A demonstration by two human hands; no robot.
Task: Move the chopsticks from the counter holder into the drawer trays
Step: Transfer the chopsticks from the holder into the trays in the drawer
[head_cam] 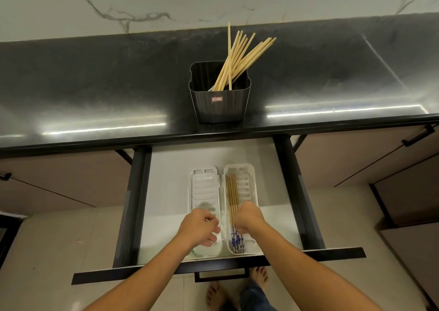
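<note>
Both hands hover low over the open drawer: the left hand (pixel 202 228) hangs above the near end of the left white slotted plastic tray (pixel 205 189), fingers loosely curled and holding nothing that shows; the right hand (pixel 249 217) sits knuckles-up on the pale wooden chopsticks (pixel 232 196) lying lengthwise in the right white slotted plastic tray (pixel 252 180), and whether its fingers pinch them or merely rest on them cannot be told, since the back of the hand hides the tips. Those sticks lie along the tray's left side, their blue-and-white patterned ends (pixel 236 239) towards the drawer front; the two trays sit side by side on the white floor of the dark-framed pull-out drawer (pixel 166 180). Beyond, on the glossy black stone counter (pixel 95 85), stands the dark ribbed plastic holder (pixel 221 108); a bundle of plain wooden sticks (pixel 242 54) leans towards its right rear corner. The step in hand looks like settling a laid batch — next comes letting go, reaching up to the holder and gathering another bunch without tipping it.
</note>
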